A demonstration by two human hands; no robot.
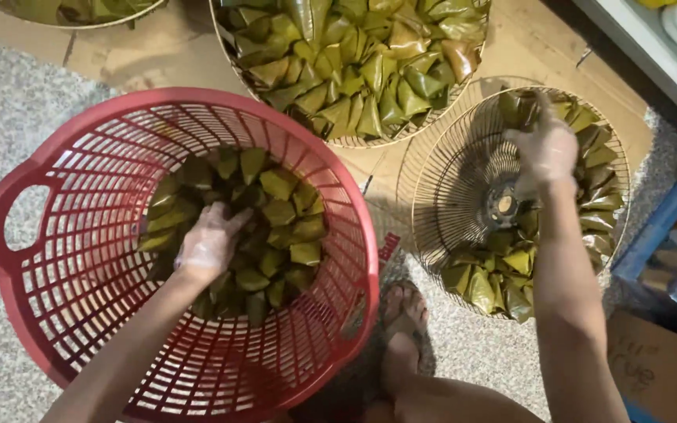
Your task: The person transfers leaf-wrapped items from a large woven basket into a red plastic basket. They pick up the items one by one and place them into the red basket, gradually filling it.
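- L hand (207,244) is down inside the red plastic basket (64,258), resting on the pile of green leaf-wrapped parcels (280,211); fingers lie half-curled over the top ones, can't tell if any parcel is actually gripped (hand looks gloved in thin clear plastic).
- R hand (546,150) is over the round wire rack (456,180) at right, fingers closed round something at the rack's far rim among the parcels there; what exactly it has hold of is blurred.
- Wire rack: metal hub (501,205) in the middle, leaf parcels (489,283) set along its rim on the near and right sides, left part bare wire.
- Second wire rack (354,142) at top centre, packed full w/ cone-shaped green parcels (354,70), points toward the middle.
- A third tray of the same leaves (72,12) just shows at top left, cut by the frame edge.
- Basket parcels sit at the basket's bottom, mostly centre and right; basket has slotted walls and a handle cut-out (25,218) on its left side.
- All of it stands on the floor: grey carpet (1,125) w/ flattened brown cardboard (158,51) under the racks.
- Blue packages (671,243) stacked at the right edge, brown cardboard box (656,368) below them w/ handwriting on it.
- Person's bare foot (405,317) in a sandal between basket and rack.
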